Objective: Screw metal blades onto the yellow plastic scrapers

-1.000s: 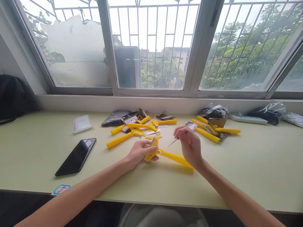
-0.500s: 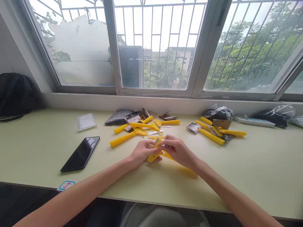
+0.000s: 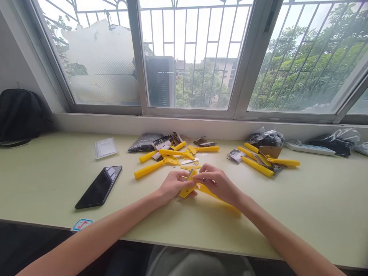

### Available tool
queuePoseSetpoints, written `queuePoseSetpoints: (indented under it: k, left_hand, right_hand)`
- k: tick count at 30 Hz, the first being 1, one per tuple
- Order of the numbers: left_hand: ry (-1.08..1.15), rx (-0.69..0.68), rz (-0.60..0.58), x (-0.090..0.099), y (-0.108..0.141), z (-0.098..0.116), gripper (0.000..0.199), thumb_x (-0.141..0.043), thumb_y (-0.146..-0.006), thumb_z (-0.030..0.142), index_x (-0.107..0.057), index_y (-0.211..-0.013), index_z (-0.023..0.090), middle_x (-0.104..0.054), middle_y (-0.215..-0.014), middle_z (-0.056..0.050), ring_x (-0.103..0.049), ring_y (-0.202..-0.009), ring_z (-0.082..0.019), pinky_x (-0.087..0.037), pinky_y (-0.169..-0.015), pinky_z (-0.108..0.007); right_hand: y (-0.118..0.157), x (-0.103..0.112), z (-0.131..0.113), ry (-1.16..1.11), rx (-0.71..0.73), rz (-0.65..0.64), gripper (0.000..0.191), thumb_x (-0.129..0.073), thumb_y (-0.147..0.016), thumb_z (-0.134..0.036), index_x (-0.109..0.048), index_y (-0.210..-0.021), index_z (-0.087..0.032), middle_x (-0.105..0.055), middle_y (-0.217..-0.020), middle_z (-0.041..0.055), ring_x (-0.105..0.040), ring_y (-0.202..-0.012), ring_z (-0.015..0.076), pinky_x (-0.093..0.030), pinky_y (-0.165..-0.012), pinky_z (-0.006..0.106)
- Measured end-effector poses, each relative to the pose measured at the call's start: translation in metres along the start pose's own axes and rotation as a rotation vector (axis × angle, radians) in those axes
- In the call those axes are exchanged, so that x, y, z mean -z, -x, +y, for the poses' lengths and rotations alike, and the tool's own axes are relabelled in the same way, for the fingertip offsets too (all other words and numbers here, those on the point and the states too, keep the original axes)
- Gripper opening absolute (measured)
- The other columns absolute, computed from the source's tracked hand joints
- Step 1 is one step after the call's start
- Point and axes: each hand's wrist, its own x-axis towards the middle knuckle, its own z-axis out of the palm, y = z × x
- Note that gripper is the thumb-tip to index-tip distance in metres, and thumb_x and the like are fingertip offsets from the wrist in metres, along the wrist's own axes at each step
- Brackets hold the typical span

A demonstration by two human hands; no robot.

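Near the table's front middle, my left hand point(image 3: 174, 186) is closed around the head of a yellow scraper point(image 3: 188, 190), which has a metal blade along its upper left edge. The scraper's handle runs down to the right, beneath my right hand point(image 3: 214, 180). My right fingers are pinched at the scraper head, and a small dark item shows between them, too small to name. Just beyond my hands lie a loose blade point(image 3: 189, 161) and a flat yellow piece point(image 3: 190, 167). Several yellow scrapers point(image 3: 149, 169) lie behind and to the left.
On the left are a black phone point(image 3: 99, 187) and a clear flat packet point(image 3: 105, 148). More yellow scrapers point(image 3: 257, 166) with card packaging lie at the right. Dark plastic bags point(image 3: 266, 137) and a white flat object point(image 3: 310, 148) sit by the window; a black backpack point(image 3: 21, 117) stands far left.
The whole view has shifted very slightly. My right fingers have moved a little at the scraper head; my left hand keeps its hold.
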Motion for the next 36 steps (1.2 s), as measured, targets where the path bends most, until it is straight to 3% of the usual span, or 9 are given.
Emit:
queuePoseSetpoints:
  k: [11,15,20,25,36]
  left_hand:
    - [-0.009,-0.004,-0.019,0.0005,-0.0008,-0.0010,0.050,-0.090,-0.069,0.038,-0.071,-0.105,0.011,-0.076,-0.091,-0.012,-0.077,-0.077,-0.026,-0.064,-0.078,-0.041]
    - [-0.005,-0.002,-0.010,-0.0001,-0.0017,-0.0013,0.051,-0.091,-0.067,0.039,-0.071,-0.104,0.011,-0.076,-0.090,-0.012,-0.077,-0.076,-0.027,-0.064,-0.076,-0.039]
    - [0.007,0.005,0.001,-0.0005,-0.0012,-0.0014,0.055,-0.093,-0.062,0.042,-0.071,-0.102,0.011,-0.075,-0.086,-0.012,-0.076,-0.073,-0.026,-0.064,-0.073,-0.038]
    - [-0.005,-0.008,-0.019,0.0006,-0.0005,-0.0032,0.056,-0.092,-0.064,0.043,-0.071,-0.104,0.010,-0.075,-0.085,-0.012,-0.076,-0.073,-0.025,-0.064,-0.073,-0.038]
    - [-0.018,-0.004,-0.010,-0.0014,-0.0002,0.0000,0.054,-0.092,-0.063,0.042,-0.072,-0.102,0.010,-0.077,-0.085,-0.012,-0.077,-0.074,-0.025,-0.064,-0.074,-0.036]
  right_hand:
    - [-0.0013,-0.0022,-0.0043,-0.008,-0.020,-0.063,0.012,-0.051,-0.099,-0.018,-0.061,-0.094,-0.021,-0.061,-0.100,0.0054,-0.059,-0.083,0.0150,-0.049,-0.071,0.027]
    - [-0.0001,0.0008,-0.0034,-0.006,0.034,-0.100,0.019,-0.047,-0.100,-0.015,-0.064,-0.104,-0.023,-0.061,-0.104,0.0074,-0.061,-0.087,0.0163,-0.051,-0.075,0.029]
    - [-0.0009,0.0028,-0.0005,-0.031,0.024,-0.109,0.020,-0.049,-0.100,-0.016,-0.069,-0.099,-0.022,-0.061,-0.100,0.0072,-0.060,-0.081,0.0155,-0.049,-0.069,0.027]
    - [-0.0009,0.0024,-0.0015,-0.040,-0.074,-0.119,0.010,-0.057,-0.096,-0.018,-0.061,-0.088,-0.021,-0.061,-0.093,0.0025,-0.053,-0.075,0.0124,-0.044,-0.066,0.024]
    - [0.0038,-0.0014,-0.0054,-0.052,-0.119,-0.095,0.010,-0.063,-0.084,-0.014,-0.056,-0.079,-0.020,-0.056,-0.081,-0.0011,-0.045,-0.066,0.0105,-0.039,-0.060,0.024]
